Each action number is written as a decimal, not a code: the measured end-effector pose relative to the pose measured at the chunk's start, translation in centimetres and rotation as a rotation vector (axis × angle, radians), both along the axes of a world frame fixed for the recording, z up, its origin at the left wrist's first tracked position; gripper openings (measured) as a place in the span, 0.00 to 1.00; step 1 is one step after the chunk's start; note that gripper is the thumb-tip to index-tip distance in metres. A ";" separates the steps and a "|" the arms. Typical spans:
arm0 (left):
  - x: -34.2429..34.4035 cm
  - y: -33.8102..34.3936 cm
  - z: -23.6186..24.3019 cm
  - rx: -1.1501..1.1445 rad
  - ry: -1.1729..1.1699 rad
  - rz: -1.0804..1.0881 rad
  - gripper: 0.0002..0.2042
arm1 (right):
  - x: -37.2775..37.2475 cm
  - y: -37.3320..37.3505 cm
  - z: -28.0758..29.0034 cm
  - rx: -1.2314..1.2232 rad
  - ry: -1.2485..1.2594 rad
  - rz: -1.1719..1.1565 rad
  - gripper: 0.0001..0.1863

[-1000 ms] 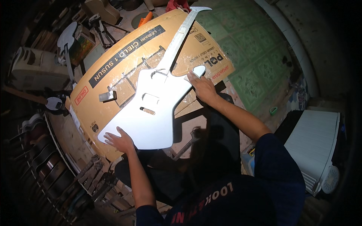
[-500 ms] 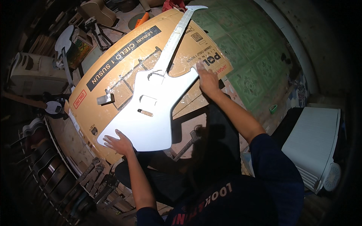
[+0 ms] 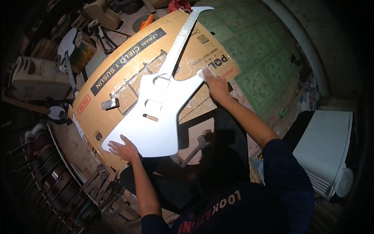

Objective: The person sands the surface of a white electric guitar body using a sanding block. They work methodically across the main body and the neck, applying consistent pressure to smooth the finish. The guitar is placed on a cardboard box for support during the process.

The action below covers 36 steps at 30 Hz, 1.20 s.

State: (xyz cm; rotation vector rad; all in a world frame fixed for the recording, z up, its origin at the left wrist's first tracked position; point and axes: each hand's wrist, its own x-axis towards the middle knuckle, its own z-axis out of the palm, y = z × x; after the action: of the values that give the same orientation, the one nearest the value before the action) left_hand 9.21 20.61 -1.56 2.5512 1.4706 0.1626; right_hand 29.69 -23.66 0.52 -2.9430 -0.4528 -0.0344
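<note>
A white angular guitar body (image 3: 159,132) lies flat on the cardboard sheet (image 3: 91,121), spread across its middle, with its bottom corner reaching past the near edge over the person's dark trousers (image 3: 224,156). Its pale neck (image 3: 181,43) runs toward the far corner, and the pointed headstock (image 3: 201,8) juts beyond the sheet's right edge. The body shows 2 rectangular cut-outs below the neck joint, 1 wider and 1 narrower. The left hand (image 3: 124,149) rests palm down on the wing nearest the sheet's near left corner, its fingers spread apart. The right hand (image 3: 218,86) is at the upper horn, toward the sheet's right corner; its fingers are blurred, so I cannot tell whether they are clamped on the horn or merely laid against it. A small grey and black block (image 3: 110,103) sits on the cardboard to the left of the body, well apart from both hands. Below the near edge, a dark tool (image 3: 196,150) lies between the person's legs. Green patterned tiles (image 3: 253,78) stretch beyond the sheet's right edge, and dark guitars (image 3: 50,171) stand in a row beyond its near left corner.
</note>
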 end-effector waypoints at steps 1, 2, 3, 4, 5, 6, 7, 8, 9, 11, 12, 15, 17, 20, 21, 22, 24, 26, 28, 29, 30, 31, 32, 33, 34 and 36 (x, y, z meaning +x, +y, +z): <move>0.2 -0.2 0.1 -0.002 0.006 -0.001 0.41 | 0.8 -0.2 0.1 -0.026 -0.021 -0.065 0.35; 0.4 -0.5 0.2 -0.005 0.012 -0.001 0.41 | 1.0 -0.4 0.2 -0.051 -0.042 -0.129 0.35; 0.5 -0.7 0.4 -0.007 0.018 -0.002 0.41 | 0.2 0.3 -0.2 -0.011 0.013 -0.200 0.35; 0.5 -0.7 0.5 -0.015 0.016 0.008 0.41 | -0.8 0.9 -0.1 -0.016 0.033 -0.135 0.35; 0.5 -0.7 0.6 -0.026 0.010 0.015 0.41 | -2.0 1.4 0.0 -0.024 0.050 -0.071 0.35; 0.5 -0.7 0.7 -0.037 0.004 0.023 0.41 | -2.9 1.7 0.2 -0.033 0.068 -0.007 0.34; 0.2 -0.2 0.3 -0.014 -0.007 0.014 0.41 | -3.5 2.1 0.3 -0.037 0.087 0.059 0.34; 0.0 0.3 -0.2 0.010 -0.017 0.007 0.41 | -2.7 2.1 0.3 -0.048 0.089 0.001 0.35; -0.4 0.8 -0.6 0.035 -0.028 -0.001 0.41 | -1.2 1.8 0.4 -0.058 0.091 -0.057 0.35; 0.6 -1.1 1.2 -0.029 -0.004 0.004 0.41 | -0.3 0.0 -0.7 -0.079 -0.162 -0.117 0.36; 1.3 -2.0 2.0 -0.061 0.003 0.005 0.41 | -0.7 -0.1 -1.7 -0.083 -0.080 -0.156 0.36; 0.9 -1.4 2.1 -0.038 0.024 0.010 0.41 | -4.4 3.8 -1.9 -0.045 0.040 -0.031 0.37; 0.6 -1.0 2.0 -0.044 0.029 0.022 0.41 | -5.6 4.8 0.3 -0.063 0.074 0.180 0.38; 0.6 -1.0 1.7 -0.035 0.020 0.014 0.40 | -2.8 3.5 0.1 0.051 -0.100 0.086 0.38; 0.5 -1.1 1.6 -0.030 0.015 0.011 0.40 | -2.4 3.3 -0.2 0.092 -0.184 0.025 0.39; 0.3 -1.2 1.4 -0.034 0.009 0.011 0.41 | -3.1 3.9 -0.5 0.062 -0.108 -0.009 0.38; 0.5 -1.0 1.1 -0.037 -0.017 0.010 0.41 | -5.0 6.8 -0.4 0.006 0.030 -0.076 0.38; 0.3 -0.6 0.5 -0.020 -0.025 0.007 0.41 | -7.6 8.7 -0.7 0.069 0.048 0.073 0.37; 0.5 -0.7 0.3 -0.019 -0.013 0.009 0.42 | -9.6 10.0 -1.3 0.160 0.061 0.206 0.37; 0.5 -0.9 0.6 -0.022 0.008 0.021 0.42 | -10.8 10.7 -0.4 0.178 0.123 0.258 0.37; 0.4 -1.1 0.8 -0.024 0.029 0.034 0.42 | -12.2 11.2 0.5 0.195 0.185 0.310 0.38; 0.3 -1.1 1.1 -0.020 0.054 0.034 0.41 | -13.5 11.5 1.6 0.212 0.239 0.364 0.38; 0.5 -1.2 1.2 -0.016 0.074 0.033 0.41 | -15.1 11.4 2.0 0.204 0.282 0.438 0.39; 0.6 -1.2 1.2 -0.009 0.096 0.032 0.41 | -17.0 11.2 2.2 0.197 0.325 0.514 0.39; 0.5 -1.2 1.2 -0.002 0.107 0.025 0.41 | -19.0 10.8 2.8 0.194 0.389 0.588 0.38; 0.4 -1.3 1.2 0.018 0.126 0.013 0.41 | -21.0 10.5 3.2 0.238 0.606 0.723 0.36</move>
State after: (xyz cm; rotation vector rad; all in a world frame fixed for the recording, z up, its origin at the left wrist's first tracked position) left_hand 9.64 19.31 -0.41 2.6094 1.5368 0.0165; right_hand 8.68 -13.18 3.69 -2.2297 -1.2390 0.7907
